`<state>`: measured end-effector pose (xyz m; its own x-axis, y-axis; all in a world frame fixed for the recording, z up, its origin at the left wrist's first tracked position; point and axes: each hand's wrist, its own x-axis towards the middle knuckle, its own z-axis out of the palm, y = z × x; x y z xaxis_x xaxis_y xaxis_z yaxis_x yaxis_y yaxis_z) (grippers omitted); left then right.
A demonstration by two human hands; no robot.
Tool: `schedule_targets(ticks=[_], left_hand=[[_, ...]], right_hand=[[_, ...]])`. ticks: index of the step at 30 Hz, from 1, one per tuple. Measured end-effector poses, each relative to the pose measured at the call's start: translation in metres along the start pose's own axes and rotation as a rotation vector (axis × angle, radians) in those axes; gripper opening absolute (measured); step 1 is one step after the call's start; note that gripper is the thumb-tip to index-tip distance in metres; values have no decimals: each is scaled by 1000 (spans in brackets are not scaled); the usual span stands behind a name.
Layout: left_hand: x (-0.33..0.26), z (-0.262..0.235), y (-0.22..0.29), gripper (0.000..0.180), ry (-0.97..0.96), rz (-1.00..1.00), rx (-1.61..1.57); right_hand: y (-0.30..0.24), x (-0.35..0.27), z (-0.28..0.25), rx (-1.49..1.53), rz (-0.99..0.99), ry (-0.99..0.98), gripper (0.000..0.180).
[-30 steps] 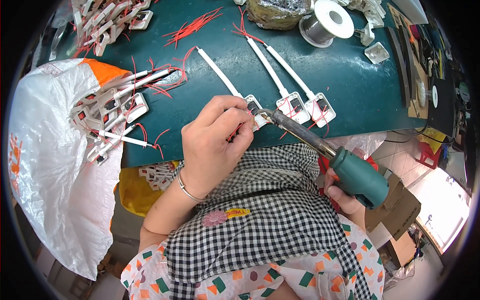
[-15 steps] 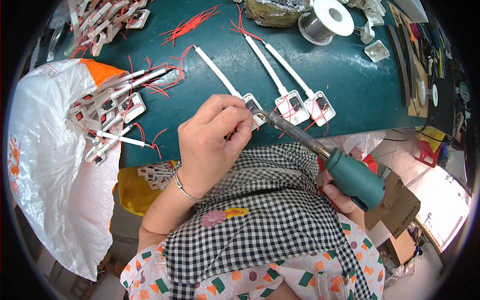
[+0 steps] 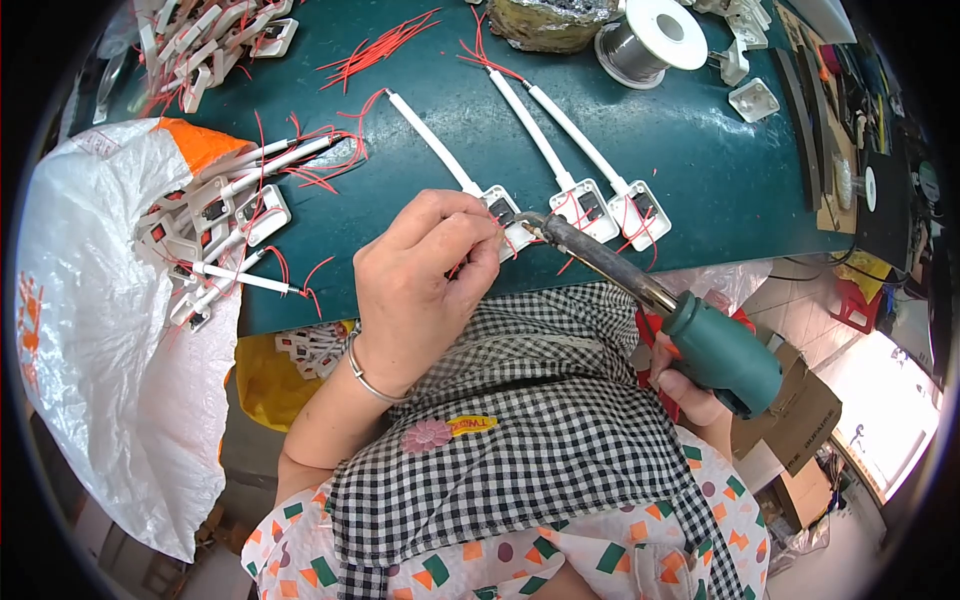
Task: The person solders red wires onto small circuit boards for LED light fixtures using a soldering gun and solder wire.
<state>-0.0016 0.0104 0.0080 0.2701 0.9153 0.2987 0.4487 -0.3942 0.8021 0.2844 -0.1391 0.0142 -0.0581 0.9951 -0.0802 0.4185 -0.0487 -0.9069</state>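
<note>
Now soldering iron (image 3: 640, 290) tip touching white switch (image 3: 505, 222) (left hand (image 3: 425, 285) steadying).

Solder spool (image 3: 648, 38) behind three switch boxes (image 3: 583, 205) (bag (image 3: 90, 330) left).

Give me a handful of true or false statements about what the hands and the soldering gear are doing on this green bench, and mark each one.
1. The right hand grips a soldering iron with a teal handle. True.
2. The iron's tip sits at the white housing under the left hand's fingers. True.
3. The left hand lies flat on the white plastic bag. False: it pinches a red wire at the housing on the green bench.
4. The solder spool lies in the person's lap. False: it stands at the far edge of the bench.
5. Two more white housings with stems lie just right of the one being worked on. True.
</note>
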Motion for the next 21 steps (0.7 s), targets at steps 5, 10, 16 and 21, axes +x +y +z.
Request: schedule_targets(ticks=[5,10,16,21], left_hand=[[0,-1,-1,16,4,11,2],[-4,-3,-3,27,-39,9,14],[0,-11,2,58,-152,95,122],[6,24,10,46,-141,197,-78]], right_hand=[[-1,0,1,-103,-26,23,30],[-8,10,-2,271,66,-22,41],[-16,18,5,533,2,71,63],[-18,13,8,558,18,204,62]])
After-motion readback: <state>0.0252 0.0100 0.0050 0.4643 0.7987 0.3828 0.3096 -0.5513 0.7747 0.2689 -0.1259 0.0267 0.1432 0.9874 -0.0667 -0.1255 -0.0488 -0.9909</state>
